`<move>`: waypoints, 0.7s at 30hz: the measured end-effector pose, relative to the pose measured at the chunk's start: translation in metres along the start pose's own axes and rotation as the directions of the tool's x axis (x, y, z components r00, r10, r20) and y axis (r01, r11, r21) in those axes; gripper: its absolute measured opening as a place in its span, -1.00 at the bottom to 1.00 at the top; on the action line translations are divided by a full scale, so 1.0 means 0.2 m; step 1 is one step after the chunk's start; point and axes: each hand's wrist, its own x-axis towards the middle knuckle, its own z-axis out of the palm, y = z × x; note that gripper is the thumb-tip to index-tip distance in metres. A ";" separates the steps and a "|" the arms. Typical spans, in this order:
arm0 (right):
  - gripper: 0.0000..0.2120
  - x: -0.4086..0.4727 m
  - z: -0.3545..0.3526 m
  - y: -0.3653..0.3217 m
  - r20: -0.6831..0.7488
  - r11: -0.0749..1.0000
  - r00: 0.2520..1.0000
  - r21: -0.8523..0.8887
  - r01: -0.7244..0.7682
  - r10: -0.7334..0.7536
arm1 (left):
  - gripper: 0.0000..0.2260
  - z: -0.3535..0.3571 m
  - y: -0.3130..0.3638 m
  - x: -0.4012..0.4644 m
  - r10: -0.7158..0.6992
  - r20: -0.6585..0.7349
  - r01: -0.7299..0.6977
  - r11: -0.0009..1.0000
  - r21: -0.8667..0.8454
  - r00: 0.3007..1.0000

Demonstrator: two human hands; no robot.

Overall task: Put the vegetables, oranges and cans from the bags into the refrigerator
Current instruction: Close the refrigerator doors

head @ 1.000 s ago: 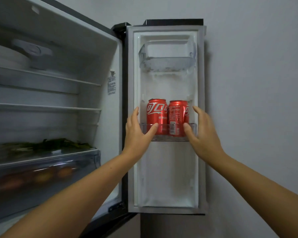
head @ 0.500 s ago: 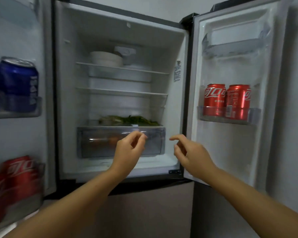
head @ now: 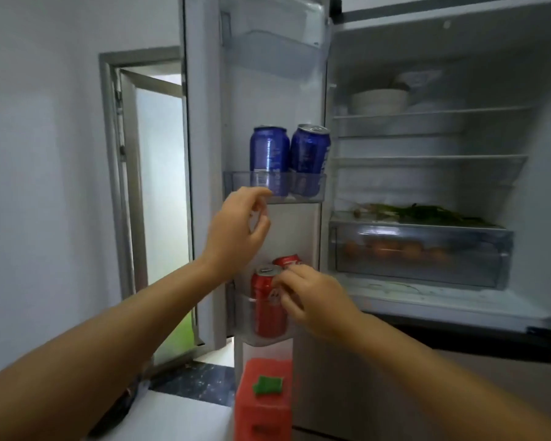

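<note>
Both hands have shifted to the left door: left hand (head: 239, 227) loosely open under the blue cans' shelf edge (head: 274, 202), right hand (head: 312, 297) curled against a red can (head: 266, 300) below.

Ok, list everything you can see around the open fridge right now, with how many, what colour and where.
blue cans: two, blue, middle shelf of left door
red cans: two, red, lower shelf of left door
greens: one bunch, green, on top of the drawer
oranges: several, orange, inside the clear drawer
bowl: one, white, top shelf
red box: one, red with green mark, below the door
doorway: one, grey frame, left wall
left hand: open, below the blue cans' shelf
right hand: fingers at the front red can
</note>
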 end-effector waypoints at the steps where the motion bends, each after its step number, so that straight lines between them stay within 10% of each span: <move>1: -0.71 0.03 0.07 -0.05 0.014 1.000 1.000 -0.008 0.012 -0.012 | -0.68 -0.04 -0.05 0.01 0.060 -0.034 -0.056 0.994 0.098 0.998; 9: -0.57 0.08 0.31 -0.21 0.071 0.968 0.990 -0.231 -0.102 0.121 | -0.26 -0.04 -0.29 0.00 -0.203 -0.016 0.201 0.947 0.251 0.979; 21: -0.73 -0.21 0.04 0.07 0.170 0.982 0.968 -0.066 -0.175 0.184 | -0.34 0.09 0.01 -0.06 0.022 0.127 -0.075 0.899 0.431 0.992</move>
